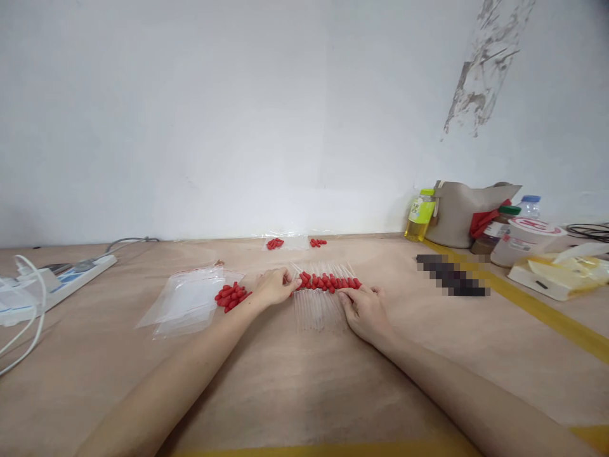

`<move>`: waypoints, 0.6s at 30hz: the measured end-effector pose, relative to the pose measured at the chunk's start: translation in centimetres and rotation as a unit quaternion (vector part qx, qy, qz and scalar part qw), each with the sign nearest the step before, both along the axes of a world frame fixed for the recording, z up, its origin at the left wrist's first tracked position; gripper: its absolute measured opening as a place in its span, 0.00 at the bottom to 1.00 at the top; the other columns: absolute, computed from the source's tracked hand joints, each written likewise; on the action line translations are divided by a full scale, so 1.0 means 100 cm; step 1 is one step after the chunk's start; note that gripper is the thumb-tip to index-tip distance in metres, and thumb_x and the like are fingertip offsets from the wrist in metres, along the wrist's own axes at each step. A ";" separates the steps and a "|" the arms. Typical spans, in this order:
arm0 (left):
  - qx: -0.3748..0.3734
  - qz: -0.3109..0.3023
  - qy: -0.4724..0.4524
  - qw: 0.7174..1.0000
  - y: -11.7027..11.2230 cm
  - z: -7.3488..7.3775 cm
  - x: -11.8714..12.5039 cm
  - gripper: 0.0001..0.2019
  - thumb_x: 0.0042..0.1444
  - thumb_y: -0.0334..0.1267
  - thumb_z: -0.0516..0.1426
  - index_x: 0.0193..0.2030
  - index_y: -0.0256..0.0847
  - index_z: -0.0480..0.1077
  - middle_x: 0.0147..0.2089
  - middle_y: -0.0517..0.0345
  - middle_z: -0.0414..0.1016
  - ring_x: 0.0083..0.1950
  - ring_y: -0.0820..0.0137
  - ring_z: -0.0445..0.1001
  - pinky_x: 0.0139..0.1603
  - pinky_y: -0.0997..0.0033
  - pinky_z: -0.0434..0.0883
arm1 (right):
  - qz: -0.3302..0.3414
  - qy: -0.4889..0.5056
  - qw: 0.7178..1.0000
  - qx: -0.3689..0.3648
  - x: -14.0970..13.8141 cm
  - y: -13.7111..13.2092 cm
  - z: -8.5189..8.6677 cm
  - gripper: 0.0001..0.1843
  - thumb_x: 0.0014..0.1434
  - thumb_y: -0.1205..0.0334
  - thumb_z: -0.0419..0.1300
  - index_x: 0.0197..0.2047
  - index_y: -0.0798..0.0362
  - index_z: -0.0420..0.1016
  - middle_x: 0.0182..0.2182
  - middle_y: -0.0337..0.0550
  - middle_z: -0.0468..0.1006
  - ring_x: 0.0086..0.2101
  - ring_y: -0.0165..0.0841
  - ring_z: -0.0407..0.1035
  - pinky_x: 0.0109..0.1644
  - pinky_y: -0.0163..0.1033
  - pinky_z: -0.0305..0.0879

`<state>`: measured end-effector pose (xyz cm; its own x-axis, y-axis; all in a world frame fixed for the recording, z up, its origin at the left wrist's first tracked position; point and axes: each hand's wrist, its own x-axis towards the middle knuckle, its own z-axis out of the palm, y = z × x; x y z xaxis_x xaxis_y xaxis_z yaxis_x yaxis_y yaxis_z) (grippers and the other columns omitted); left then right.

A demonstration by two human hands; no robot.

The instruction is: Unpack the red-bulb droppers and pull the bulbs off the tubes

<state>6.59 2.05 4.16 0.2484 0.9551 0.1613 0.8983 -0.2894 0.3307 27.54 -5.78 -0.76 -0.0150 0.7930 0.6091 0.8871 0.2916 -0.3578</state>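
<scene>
A row of clear tubes point(318, 309) with red bulbs point(329, 282) lies side by side on the wooden table point(285, 381). My left hand point(273, 287) rests at the row's left end, fingers curled and pinched on a red bulb there. My right hand point(364, 309) lies at the row's right end, fingers bent and touching the tubes. A small heap of loose red bulbs point(231, 296) sits just left of my left hand.
Clear plastic bags point(185, 303) lie to the left. More red bulbs on plastic point(275, 243) sit by the wall. A power strip with cables point(66, 279) is far left. Bottles point(420, 214), a grey bag point(461, 216) and a tub point(526, 241) stand at right, beyond yellow tape point(547, 312).
</scene>
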 end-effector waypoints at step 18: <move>-0.095 0.020 0.033 0.995 0.014 0.019 -0.026 0.10 0.46 0.35 0.53 0.37 0.40 0.60 0.27 0.57 0.73 0.28 0.67 0.72 0.25 0.73 0.60 | 0.055 0.153 0.972 -0.167 -0.008 -0.002 0.001 0.11 0.53 0.60 0.53 0.33 0.49 0.76 0.25 0.37 0.78 0.26 0.31 0.70 0.37 0.38 0.59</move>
